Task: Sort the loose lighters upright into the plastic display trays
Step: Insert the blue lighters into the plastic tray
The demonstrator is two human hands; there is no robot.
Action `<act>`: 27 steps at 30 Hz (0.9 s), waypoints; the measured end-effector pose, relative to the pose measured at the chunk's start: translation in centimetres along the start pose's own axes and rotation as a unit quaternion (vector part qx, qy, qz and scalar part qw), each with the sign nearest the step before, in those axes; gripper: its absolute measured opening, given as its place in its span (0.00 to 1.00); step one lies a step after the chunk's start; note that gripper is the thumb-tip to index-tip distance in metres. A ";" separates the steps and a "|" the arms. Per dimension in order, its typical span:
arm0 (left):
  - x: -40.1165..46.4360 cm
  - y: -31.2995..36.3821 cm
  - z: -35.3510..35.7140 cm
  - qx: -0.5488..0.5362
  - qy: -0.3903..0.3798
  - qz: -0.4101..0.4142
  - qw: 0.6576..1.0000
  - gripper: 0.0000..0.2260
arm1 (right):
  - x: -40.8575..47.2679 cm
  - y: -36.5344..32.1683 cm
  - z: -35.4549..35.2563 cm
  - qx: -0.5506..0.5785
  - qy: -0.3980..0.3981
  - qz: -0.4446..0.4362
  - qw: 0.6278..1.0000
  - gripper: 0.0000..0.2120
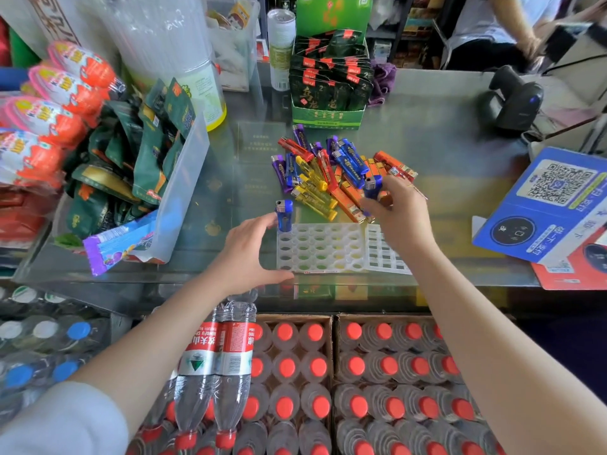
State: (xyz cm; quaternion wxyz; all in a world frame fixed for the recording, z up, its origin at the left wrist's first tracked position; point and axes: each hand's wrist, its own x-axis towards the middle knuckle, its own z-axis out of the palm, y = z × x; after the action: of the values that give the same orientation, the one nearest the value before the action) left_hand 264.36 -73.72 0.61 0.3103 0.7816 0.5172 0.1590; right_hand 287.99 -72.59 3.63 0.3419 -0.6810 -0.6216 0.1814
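**Lighters going into trays at a crowded shop counter**

A glass counter (427, 133) runs across a cluttered shop. On it, near the front edge, lies a white plastic tray (320, 247) full of round holes, with a second tray (384, 249) touching its right side. One blue lighter (284, 215) stands upright in the far left corner hole. Just beyond the trays lies a heap of loose lighters (331, 169), purple, blue, yellow, red and orange.

The left hand (248, 254) is spread, thumb along the tray's near edge, fingertips by the standing lighter. The right hand (399, 215) pinches another blue lighter (372, 187) over the heap's near right side.

Open counter is scarce: snack bags in a clear bin (184, 178) crowd the left, a green box of packets (328, 93) stands behind the heap, and a blue payment sign (542, 205) and a scanner (512, 100) sit on the right. Below the counter's front edge are crates of red-capped water bottles (328, 382).

The payment sign is cut off at the right, and the right hand hides part of the second tray.
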 end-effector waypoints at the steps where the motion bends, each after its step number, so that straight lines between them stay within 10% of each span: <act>1: -0.1 0.0 -0.1 -0.005 0.002 0.000 1.000 0.41 | -0.6 -1.3 0.5 0.058 -0.016 0.003 0.998 0.02; 9: -1.2 -1.0 -0.4 -0.013 0.048 0.008 0.999 0.40 | -3.7 -5.3 6.9 0.169 -0.133 0.022 0.976 0.02; 21: -0.8 -2.5 -1.0 -0.017 0.035 0.005 0.999 0.39 | -3.1 -7.5 8.3 -0.174 -0.158 -0.145 0.961 0.14; 27: -1.2 -4.1 -2.3 -0.019 0.051 0.001 0.999 0.39 | 0.8 -5.6 6.7 -0.110 -0.175 -0.094 0.974 0.11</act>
State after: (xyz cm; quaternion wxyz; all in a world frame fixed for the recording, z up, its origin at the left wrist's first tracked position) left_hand 259.67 -72.92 -0.23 0.2983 0.7670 0.5285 0.2085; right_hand 279.57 -70.26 2.90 0.1660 -0.6105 -0.7494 0.1953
